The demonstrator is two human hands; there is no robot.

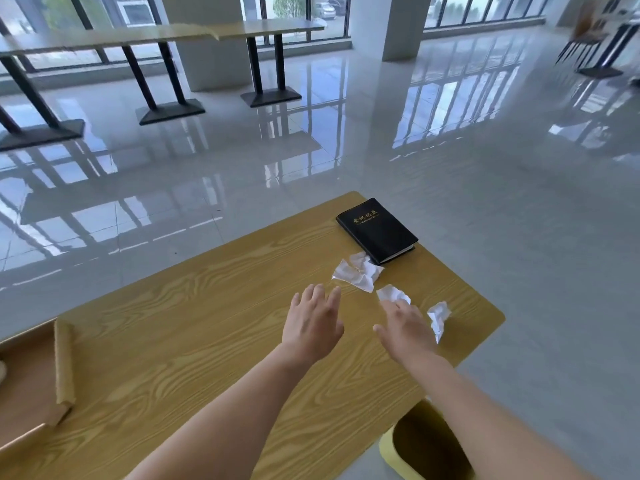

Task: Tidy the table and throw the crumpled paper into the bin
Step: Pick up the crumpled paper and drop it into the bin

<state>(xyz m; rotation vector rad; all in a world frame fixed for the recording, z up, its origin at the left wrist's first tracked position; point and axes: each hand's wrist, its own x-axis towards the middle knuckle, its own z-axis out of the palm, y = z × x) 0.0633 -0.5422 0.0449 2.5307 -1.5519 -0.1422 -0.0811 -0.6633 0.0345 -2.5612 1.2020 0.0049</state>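
Head view, single frame: I log both forearms bare and stretched forward over the table (207, 323). The left hand (311, 323) is palm down near the table's middle, fingers straight and a little apart, holding nothing; I cannot tell whether it touches the top. The right hand (405, 327) is also palm down, fingers extended and loosely spread, thumb out to the side. Its fingertips reach the near edge of the middle paper (391, 293), but nothing is gripped and I cannot confirm contact. The largest paper (358, 271) lies just beyond the left hand's fingertips, its far corner against the black notebook (377, 230). The third paper (439, 317) lies just beside the right hand, near the table's right edge. All three pieces are white, creased and irregular. The notebook lies flat and closed at the far corner, with a matte cover and gold lettering. The bin (426, 445) stands on the floor below the near right edge, yellow plastic with a dark inside, partly hidden by the right forearm. The table top is a yellow wood-grain laminate with rounded corners. A brown cardboard box (27, 375) with a corrugated flap sits at the left end. The floor (485, 202) is glossy pale tile, and long tables (138, 36) on black legs stand well beyond
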